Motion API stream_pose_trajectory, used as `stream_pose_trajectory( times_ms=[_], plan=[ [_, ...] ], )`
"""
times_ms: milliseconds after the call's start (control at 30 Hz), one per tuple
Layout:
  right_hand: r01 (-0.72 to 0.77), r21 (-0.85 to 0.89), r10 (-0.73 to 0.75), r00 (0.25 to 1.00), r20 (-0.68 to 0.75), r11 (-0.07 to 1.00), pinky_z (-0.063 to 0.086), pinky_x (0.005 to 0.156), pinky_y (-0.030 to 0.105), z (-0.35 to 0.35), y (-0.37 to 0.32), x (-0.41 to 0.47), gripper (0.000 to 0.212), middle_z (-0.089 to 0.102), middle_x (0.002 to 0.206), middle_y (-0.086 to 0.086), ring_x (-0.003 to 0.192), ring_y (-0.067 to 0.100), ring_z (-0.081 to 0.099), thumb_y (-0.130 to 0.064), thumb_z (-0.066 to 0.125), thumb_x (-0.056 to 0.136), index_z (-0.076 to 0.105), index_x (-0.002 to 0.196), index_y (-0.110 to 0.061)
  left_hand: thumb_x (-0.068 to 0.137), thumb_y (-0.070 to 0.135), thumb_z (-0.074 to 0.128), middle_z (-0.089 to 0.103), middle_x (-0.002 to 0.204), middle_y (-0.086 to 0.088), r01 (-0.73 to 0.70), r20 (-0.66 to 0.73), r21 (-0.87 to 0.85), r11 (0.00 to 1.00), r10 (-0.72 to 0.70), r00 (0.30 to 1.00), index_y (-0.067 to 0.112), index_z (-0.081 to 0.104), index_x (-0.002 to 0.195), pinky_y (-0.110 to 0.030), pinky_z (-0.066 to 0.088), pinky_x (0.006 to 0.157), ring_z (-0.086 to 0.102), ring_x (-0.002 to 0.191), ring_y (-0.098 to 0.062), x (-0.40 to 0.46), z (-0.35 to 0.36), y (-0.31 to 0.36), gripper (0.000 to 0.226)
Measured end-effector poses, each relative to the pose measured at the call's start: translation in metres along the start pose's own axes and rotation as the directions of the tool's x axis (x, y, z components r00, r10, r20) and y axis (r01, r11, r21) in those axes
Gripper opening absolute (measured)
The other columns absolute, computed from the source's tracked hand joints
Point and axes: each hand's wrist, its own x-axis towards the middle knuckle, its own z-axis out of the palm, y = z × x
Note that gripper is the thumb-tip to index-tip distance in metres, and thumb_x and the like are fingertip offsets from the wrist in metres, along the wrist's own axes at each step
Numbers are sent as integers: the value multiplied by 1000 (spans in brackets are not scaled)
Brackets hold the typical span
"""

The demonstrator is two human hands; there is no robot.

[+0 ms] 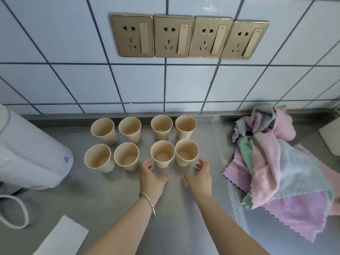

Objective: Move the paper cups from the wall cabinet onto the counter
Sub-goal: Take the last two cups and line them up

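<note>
Several beige paper cups stand upright and empty on the grey counter, in two rows near the tiled wall. The front row's right pair, one cup and its neighbour, stands just ahead of my hands. My left hand, with a silver bangle on the wrist, hovers open just below and left of that pair. My right hand is open just below and right of it. Neither hand touches a cup. The wall cabinet is out of view.
A white appliance fills the counter's left side, with a white cord loop below it. A heap of pastel cloths lies at the right. A white paper sheet lies at the front left. Gold wall sockets sit above the cups.
</note>
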Motion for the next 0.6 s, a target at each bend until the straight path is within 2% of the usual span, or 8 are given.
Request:
stream_pose_trajectory(
  times_ms=[33, 100, 167, 233, 367, 500, 600],
  plan=[
    [-3, -6, 3, 1000, -11, 1000, 41, 95, 31, -2, 0, -5, 64, 55, 128, 8, 118, 22, 54, -14, 67, 78, 39, 135, -11, 62, -3, 80, 46, 131, -19, 26, -13, 7, 1000, -26, 1000, 1, 38, 130, -38, 46, 98, 54, 111, -26, -5, -2, 1, 79],
    [-9, -7, 8, 999, -33, 1000, 42, 93, 31, -4, -1, -15, 61, 56, 125, 7, 115, 21, 55, -15, 66, 79, 40, 134, -11, 67, -3, 77, 52, 121, -20, 49, -11, 16, 999, -48, 999, -1, 44, 122, -30, 46, 82, 57, 94, -24, -15, -7, 5, 64],
    [-29, 0, 29, 998, -48, 1000, 41, 91, 30, -6, -2, -27, 59, 56, 123, 6, 113, 21, 54, -14, 64, 79, 41, 133, -11, 72, 0, 73, 58, 110, -14, 33, 24, 54, 998, -35, 999, 1, 48, 117, -18, 41, 71, 58, 84, -20, -23, -13, 8, 52],
    [-52, 12, 52, 996, -69, 999, 41, 89, 29, -7, -3, -40, 55, 58, 120, 7, 112, 22, 55, -14, 63, 80, 43, 131, -12, 75, 2, 70, 58, 100, -6, 1, 72, 71, 998, -6, 997, 4, 51, 114, -15, 41, 65, 57, 78, -18, -30, -17, 13, 43],
    [-91, 91, 104, 982, -156, 992, 40, 83, 24, -12, -2, -73, 44, 61, 110, 5, 106, 21, 58, -15, 61, 82, 49, 124, -13, 77, 4, 68, 63, 91, -3, -6, 216, 8, 1000, 4, 976, 12, 54, 104, -32, 46, 78, 59, 77, -17, -45, -22, 21, 31],
    [-109, 185, 156, 951, -267, 977, 43, 80, 27, -28, 4, -112, 39, 58, 102, 2, 95, 18, 57, -16, 60, 83, 51, 121, -13, 78, 8, 68, 63, 84, 3, -68, 375, 29, 997, 52, 925, 19, 53, 100, -29, 44, 78, 60, 83, -20, -71, -20, 28, 28],
    [-125, 264, 221, 901, -372, 956, 41, 73, 25, -49, 14, -142, 37, 59, 102, 1, 89, 15, 55, -16, 58, 85, 52, 121, -13, 79, 9, 67, 61, 88, 1, -91, 480, 31, 995, 65, 875, 14, 51, 108, -27, 41, 76, 58, 81, -20, -99, -13, 33, 34]
  ],
)
